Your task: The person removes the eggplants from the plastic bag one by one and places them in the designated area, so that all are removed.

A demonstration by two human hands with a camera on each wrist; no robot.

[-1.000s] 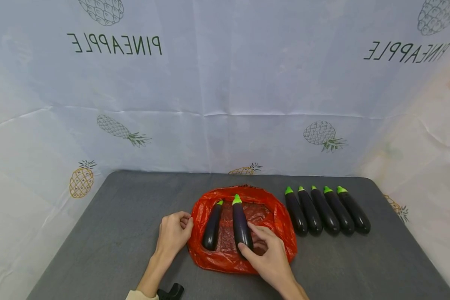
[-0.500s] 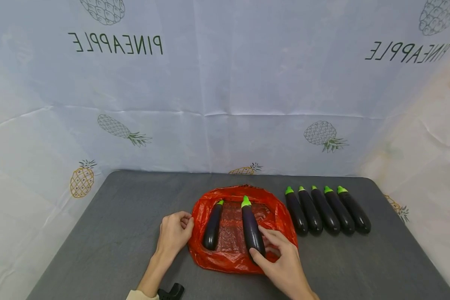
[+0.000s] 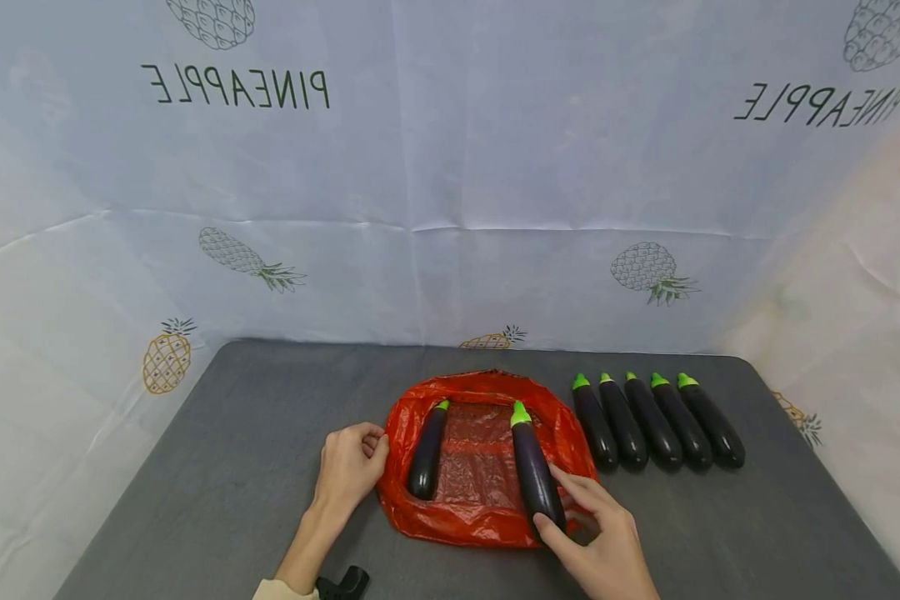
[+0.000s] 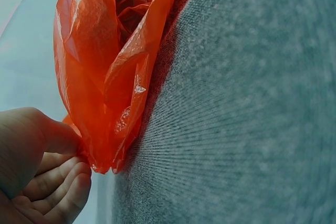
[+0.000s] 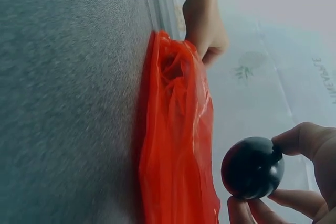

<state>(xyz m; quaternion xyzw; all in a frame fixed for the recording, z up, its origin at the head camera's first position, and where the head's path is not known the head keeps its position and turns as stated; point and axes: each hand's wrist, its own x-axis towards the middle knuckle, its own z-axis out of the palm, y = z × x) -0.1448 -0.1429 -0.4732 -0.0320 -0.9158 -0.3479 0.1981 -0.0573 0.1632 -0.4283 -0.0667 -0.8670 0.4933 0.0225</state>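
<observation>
A red plastic bag (image 3: 487, 533) lies spread with its mouth up on the table, and one eggplant (image 3: 427, 454) rests inside at its left. My left hand (image 3: 348, 468) pinches the bag's left rim between thumb and fingers, as the left wrist view also shows. With my right hand (image 3: 600, 533) I grip a second dark eggplant (image 3: 536, 471) near its round lower end, green cap pointing away. In the right wrist view this eggplant (image 5: 252, 168) is held up off the table, apart from the bag's side.
Several more eggplants (image 3: 656, 425) lie side by side in a row just right of the bag, on the grey table (image 3: 285, 392). A white curtain (image 3: 435, 167) with pineapple prints hangs behind the table. A small black object (image 3: 343, 583) sits by my left wrist.
My right hand has carried its eggplant rightward across the bag, from the middle toward the right rim. The left hand and the other eggplants have stayed in place.
</observation>
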